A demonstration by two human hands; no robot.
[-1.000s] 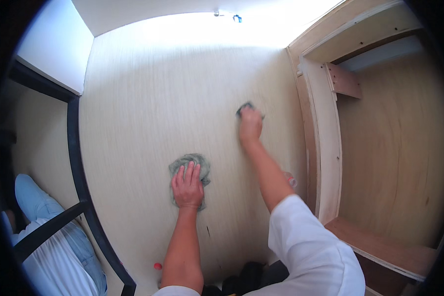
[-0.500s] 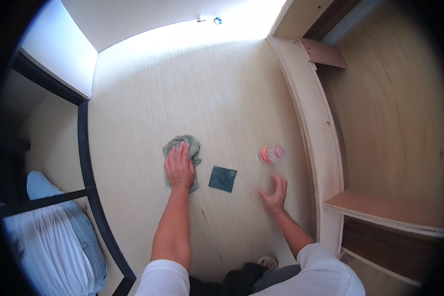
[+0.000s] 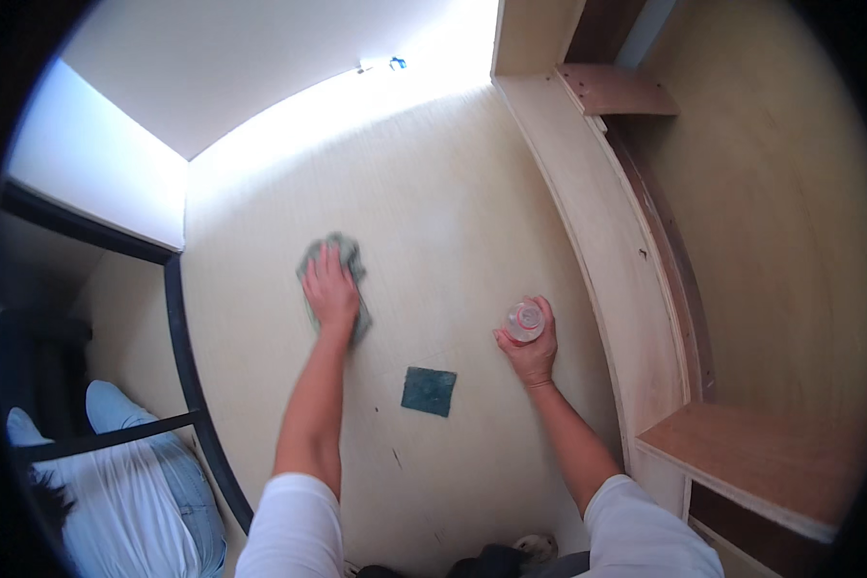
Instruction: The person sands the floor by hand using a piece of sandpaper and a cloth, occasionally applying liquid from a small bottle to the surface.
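My left hand (image 3: pixel 330 289) lies on a crumpled grey-green cloth (image 3: pixel 349 252), its fingers stretched out over the fabric. The cloth rests on the pale wood-grained surface (image 3: pixel 433 202), and its edges look blurred. On the right, my right hand (image 3: pixel 534 356) is closed round a small clear plastic bottle (image 3: pixel 526 321) with pinkish-red colouring, thumb on one side and fingers on the other. I see the bottle mostly from its top. Between my hands, nearer to me, a dark green square scouring pad (image 3: pixel 429 391) lies flat, touched by neither hand.
Black framing (image 3: pixel 185 337) borders the left side. Beyond it shows a person in a white shirt (image 3: pixel 130 506) and blue jeans. An unfinished wooden frame (image 3: pixel 588 222) with shelves (image 3: pixel 742 453) runs along the right. Bright light falls across the far end, near a small blue object (image 3: pixel 398 64).
My right hand has reached the bottle and closed round it. The left hand and cloth have shifted forward and left relative to the pad. The whole view has turned somewhat.
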